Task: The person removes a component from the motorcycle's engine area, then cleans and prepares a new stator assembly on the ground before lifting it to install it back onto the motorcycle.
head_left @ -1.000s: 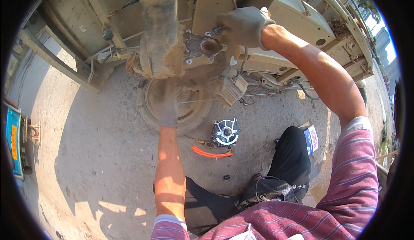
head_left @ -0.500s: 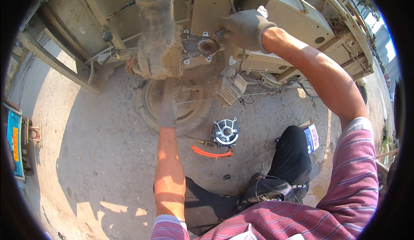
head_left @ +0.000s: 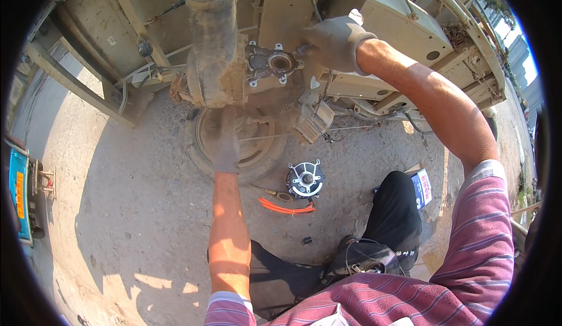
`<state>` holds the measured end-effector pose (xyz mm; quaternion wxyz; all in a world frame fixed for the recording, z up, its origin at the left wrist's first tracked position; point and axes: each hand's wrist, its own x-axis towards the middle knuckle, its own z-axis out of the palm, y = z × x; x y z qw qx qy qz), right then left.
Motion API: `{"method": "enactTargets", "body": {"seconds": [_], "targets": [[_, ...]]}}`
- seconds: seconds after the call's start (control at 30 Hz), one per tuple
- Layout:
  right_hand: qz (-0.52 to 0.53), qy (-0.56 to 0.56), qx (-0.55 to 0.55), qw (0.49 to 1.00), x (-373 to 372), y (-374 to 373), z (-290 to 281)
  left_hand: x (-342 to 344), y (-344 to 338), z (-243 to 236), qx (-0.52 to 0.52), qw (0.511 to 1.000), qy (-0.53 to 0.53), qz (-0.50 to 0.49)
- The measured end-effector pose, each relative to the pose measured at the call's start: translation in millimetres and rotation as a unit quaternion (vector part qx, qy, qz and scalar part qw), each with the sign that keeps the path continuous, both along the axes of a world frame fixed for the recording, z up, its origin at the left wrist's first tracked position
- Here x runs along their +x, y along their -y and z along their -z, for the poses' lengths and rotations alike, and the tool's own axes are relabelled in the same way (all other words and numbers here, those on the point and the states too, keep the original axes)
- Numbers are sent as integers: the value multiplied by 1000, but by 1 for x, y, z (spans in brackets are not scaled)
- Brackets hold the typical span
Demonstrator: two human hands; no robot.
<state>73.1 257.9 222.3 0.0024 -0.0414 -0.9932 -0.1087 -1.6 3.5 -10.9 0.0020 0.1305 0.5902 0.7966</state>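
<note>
My left hand (head_left: pixel 227 149), in a grey glove, reaches up beneath a dusty cylindrical housing (head_left: pixel 211 45); its fingers are smeared and hidden. My gloved right hand (head_left: pixel 335 40) is closed beside a dark ridged part (head_left: pixel 302 50) at the right of a metal flange (head_left: pixel 263 62) with a round opening; what it grips is hard to make out. Below the housing is a dusty wheel (head_left: pixel 205 144). On the ground lie a silver-and-black round motor-like unit (head_left: pixel 305 181), an orange cable loop (head_left: pixel 284 207) and a brass-coloured oval piece (head_left: pixel 284 196).
A tan vehicle frame with panels and boxes (head_left: pixel 380 15) spans the top. A white-and-blue carton (head_left: pixel 421 188) sits right of my knee (head_left: pixel 391 197). A small black piece (head_left: pixel 307 240) lies near my legs. A blue vehicle (head_left: pixel 19 191) is at the far left.
My right hand has shifted slightly down and to the right beside the flange. My left arm stays in nearly the same place under the housing.
</note>
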Motion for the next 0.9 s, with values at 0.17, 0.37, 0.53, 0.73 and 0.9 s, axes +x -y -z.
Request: {"method": "enactTargets", "body": {"seconds": [0.17,0.37,0.53,0.73,0.9], "targets": [[11,11,1,1000,0,0,-1,2,1,-3,25,999,-2,29],[-10,-9,-37,999,9,-1,-6,2,-3,-7,33,999,-6,20],[0,-47,-110,993,48,-3,1,3,-1,-6,33,999,0,34],[37,-54,-338,939,117,8,55,-1,0,1,21,999,8,30],[90,1,-387,918,136,5,80,0,-6,3,39,998,-42,-8]]}}
